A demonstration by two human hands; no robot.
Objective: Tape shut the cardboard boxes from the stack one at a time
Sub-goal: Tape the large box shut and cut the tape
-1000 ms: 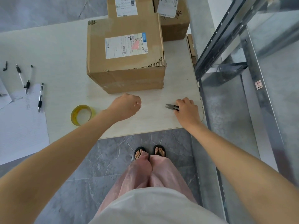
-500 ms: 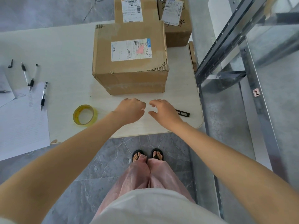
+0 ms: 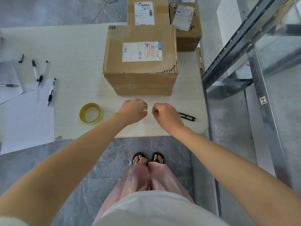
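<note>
A large cardboard box (image 3: 140, 61) with a white shipping label stands on the white table (image 3: 73, 51), its top flaps down. Just in front of it, my left hand (image 3: 133, 110) and my right hand (image 3: 164, 114) hover side by side, fingers curled, fingertips almost meeting. They seem to pinch a short piece of clear tape, which barely shows. A thin clear strand runs from the yellow tape roll (image 3: 91, 113) toward my left wrist. Black snips (image 3: 187, 116) lie on the table just right of my right hand.
Two smaller labelled boxes (image 3: 143, 12) (image 3: 185, 26) stand behind the large one. Several pens (image 3: 51, 92) and sheets of paper (image 3: 27, 121) lie at the left. A metal shelf frame (image 3: 236, 51) rises close to the table's right edge.
My right hand set the snips down on the table, moved left to my left hand, and its fingers curled. The left hand stayed curled in front of the box.
</note>
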